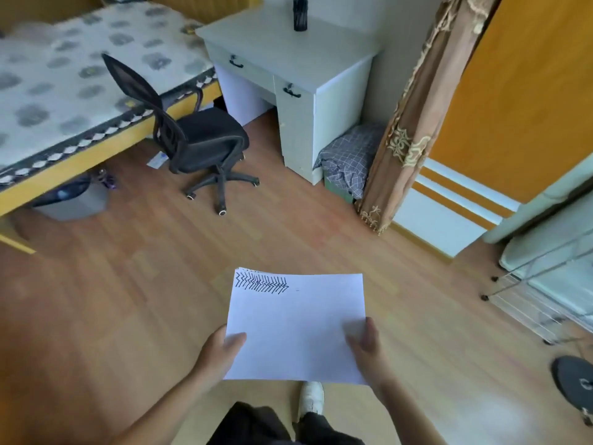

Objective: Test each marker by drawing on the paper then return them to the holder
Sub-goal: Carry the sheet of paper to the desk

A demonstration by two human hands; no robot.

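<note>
While the person stands on the wood floor, both hands hold a white paper sheet out flat in front of the body. Left hand grips the sheet's near-left edge: thumb on top, fingers curled under, out of view. Right hand grips the near-right edge the same way, thumb lying on the top face. More sheet edges show just past the far-left corner, so it looks like a thin stack, count unclear. A band of black zigzag marker strokes runs along the sheet's far-left corner; rest of the page is blank apart from a tiny mark right of the strokes.

The marker holder, a black cylinder, stands upright on the white worktop across the room, well apart from the paper. Individual markers in it can't be made out. The worktop has two drawers with black handles.

A black mesh office chair sits between the bed and the worktop, turned away from it. A grey bin sits under the bed edge. A checked grey bundle of fabric lies beside the worktop, next to a brown patterned curtain. A white shoe shows below the sheet.
</note>
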